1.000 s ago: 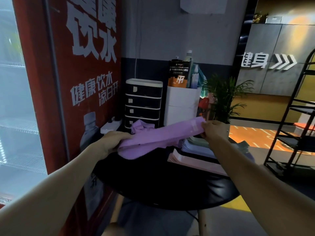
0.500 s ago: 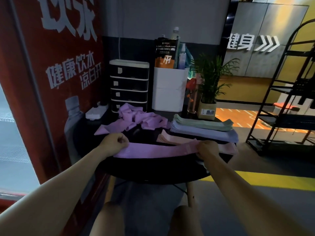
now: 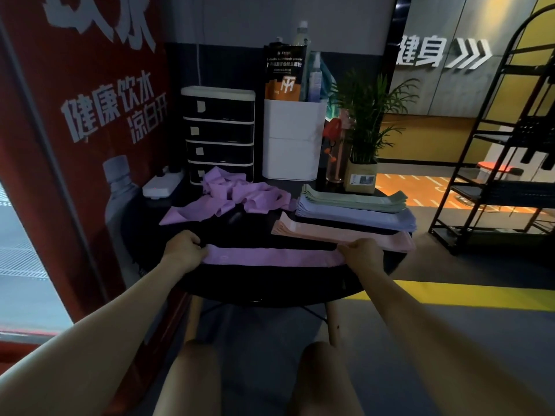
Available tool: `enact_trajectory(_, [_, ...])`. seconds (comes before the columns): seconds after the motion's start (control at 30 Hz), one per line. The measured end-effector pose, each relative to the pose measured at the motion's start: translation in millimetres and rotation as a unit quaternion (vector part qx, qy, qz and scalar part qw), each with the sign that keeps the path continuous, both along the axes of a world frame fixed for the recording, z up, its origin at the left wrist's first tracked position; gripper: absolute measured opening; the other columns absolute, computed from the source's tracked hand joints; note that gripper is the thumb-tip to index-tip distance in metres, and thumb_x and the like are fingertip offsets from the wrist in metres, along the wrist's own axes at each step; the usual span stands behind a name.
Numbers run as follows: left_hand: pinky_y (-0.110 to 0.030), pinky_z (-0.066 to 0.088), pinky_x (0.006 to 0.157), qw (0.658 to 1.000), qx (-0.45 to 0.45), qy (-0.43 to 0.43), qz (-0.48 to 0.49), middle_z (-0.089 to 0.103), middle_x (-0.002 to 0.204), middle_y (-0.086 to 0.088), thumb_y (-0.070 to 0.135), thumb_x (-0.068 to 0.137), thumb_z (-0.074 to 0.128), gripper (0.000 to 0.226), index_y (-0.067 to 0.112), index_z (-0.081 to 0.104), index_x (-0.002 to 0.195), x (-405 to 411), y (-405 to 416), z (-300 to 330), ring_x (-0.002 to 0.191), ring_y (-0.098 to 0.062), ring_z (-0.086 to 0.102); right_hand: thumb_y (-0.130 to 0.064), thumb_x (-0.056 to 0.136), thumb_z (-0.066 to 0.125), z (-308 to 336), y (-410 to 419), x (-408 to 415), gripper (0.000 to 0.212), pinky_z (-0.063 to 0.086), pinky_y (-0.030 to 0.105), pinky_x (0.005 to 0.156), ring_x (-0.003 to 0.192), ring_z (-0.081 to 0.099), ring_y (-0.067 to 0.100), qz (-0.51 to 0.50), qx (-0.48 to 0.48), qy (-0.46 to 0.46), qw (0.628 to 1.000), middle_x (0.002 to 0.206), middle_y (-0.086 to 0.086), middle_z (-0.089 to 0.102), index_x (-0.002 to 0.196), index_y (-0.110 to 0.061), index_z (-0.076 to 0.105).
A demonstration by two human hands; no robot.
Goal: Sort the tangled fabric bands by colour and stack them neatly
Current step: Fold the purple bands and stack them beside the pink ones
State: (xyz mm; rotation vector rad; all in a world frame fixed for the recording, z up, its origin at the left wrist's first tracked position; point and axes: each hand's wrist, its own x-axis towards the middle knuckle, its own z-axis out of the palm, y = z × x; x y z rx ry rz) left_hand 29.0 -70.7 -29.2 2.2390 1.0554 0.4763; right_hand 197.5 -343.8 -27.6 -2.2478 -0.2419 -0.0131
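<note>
A purple fabric band (image 3: 271, 256) lies stretched flat across the near side of the round black table (image 3: 270, 288). My left hand (image 3: 183, 250) grips its left end and my right hand (image 3: 362, 252) grips its right end. Behind it a tangled heap of purple bands (image 3: 237, 197) sits at the table's back left. On the right lie neat stacks: pink bands (image 3: 336, 232) nearest, lilac-blue bands (image 3: 357, 216) behind them, pale green bands (image 3: 351, 199) on top at the back.
A black drawer unit (image 3: 220, 133), a white bin (image 3: 292, 144) holding bottles, a potted plant (image 3: 365, 139) and a white power strip (image 3: 162, 186) line the table's back. A red vending machine (image 3: 75, 130) stands left, a black metal rack (image 3: 504, 145) right.
Both hands brought the purple band down from the air and laid it stretched flat on the near part of the table. The camera tilted downward.
</note>
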Motion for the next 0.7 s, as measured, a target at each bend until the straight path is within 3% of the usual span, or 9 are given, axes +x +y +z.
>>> enact_trajectory(0.07, [-0.030,0.041,0.094,1.000,-0.002,0.009,0.003,0.060,0.124,-0.014,0.011,0.086,0.062,0.031,0.001,0.061,0.116,2.0,-1.6,-0.2,0.114,-0.030,0.055,-0.019,0.088,0.060,-3.2,1.0,2.0,0.037,0.033,0.029,0.053,0.060,0.048,0.024,-0.006,-0.014,-0.013,1.000,0.054,0.009,0.046,0.056,-0.001,0.053])
enact_trajectory(0.17, [-0.032,0.043,0.091,1.000,-0.019,-0.002,0.019,0.061,0.121,-0.015,0.005,0.086,0.058,0.024,0.004,0.065,0.110,6.5,-5.8,1.1,0.110,-0.033,0.056,-0.020,0.089,0.058,-6.6,-0.8,2.8,0.031,0.035,0.026,0.059,0.069,0.051,0.025,-0.008,-0.023,-0.026,0.999,0.067,0.014,0.054,0.071,0.004,0.064])
enact_trajectory(0.33, [-0.036,0.044,0.089,0.991,-0.070,-0.111,0.012,0.060,0.115,-0.021,0.005,0.088,0.056,0.022,-0.002,0.059,0.109,14.4,-13.4,3.1,0.106,-0.036,0.056,-0.019,0.091,0.057,-10.8,-17.9,-1.6,0.029,0.030,0.027,0.058,0.076,0.056,0.031,-0.017,-0.002,-0.044,0.999,0.079,0.019,0.065,0.076,0.004,0.068])
enact_trajectory(0.43, [-0.041,0.048,0.087,0.981,-0.109,-0.158,0.018,0.061,0.110,-0.023,0.008,0.086,0.059,0.015,0.004,0.058,0.101,16.7,-15.2,-0.1,0.094,-0.036,0.059,-0.012,0.088,0.059,-17.7,-28.0,-4.1,0.026,0.032,0.029,0.057,0.078,0.060,0.037,-0.031,0.049,-0.069,0.996,0.082,0.027,0.066,0.076,0.010,0.066])
enact_trajectory(0.5, [-0.042,0.048,0.089,0.977,-0.126,-0.173,0.023,0.061,0.109,-0.022,0.008,0.085,0.061,0.013,0.007,0.057,0.097,18.3,-18.2,-2.5,0.093,-0.035,0.059,-0.011,0.087,0.061,-21.6,-33.8,-5.8,0.021,0.037,0.029,0.062,0.075,0.059,0.031,-0.040,0.068,-0.077,0.994,0.080,0.021,0.066,0.073,0.005,0.065])
enact_trajectory(0.57, [-0.038,0.047,0.088,0.977,-0.115,-0.177,0.024,0.062,0.107,-0.020,0.008,0.084,0.063,0.015,0.005,0.058,0.098,18.2,-21.6,-4.5,0.093,-0.033,0.059,-0.012,0.087,0.061,-24.5,-36.7,-6.9,0.016,0.037,0.029,0.065,0.077,0.056,0.025,-0.044,0.075,-0.073,0.993,0.084,0.015,0.066,0.078,0.000,0.067])
enact_trajectory(0.7, [-0.033,0.043,0.083,0.986,-0.059,-0.156,0.010,0.061,0.099,-0.017,0.010,0.085,0.065,0.023,-0.002,0.058,0.104,17.5,-29.6,-10.0,0.096,-0.033,0.058,-0.010,0.087,0.061,-31.1,-40.7,-7.3,0.012,0.037,0.028,0.065,0.082,0.058,0.028,-0.049,0.090,-0.076,0.992,0.087,0.014,0.065,0.083,0.001,0.064])
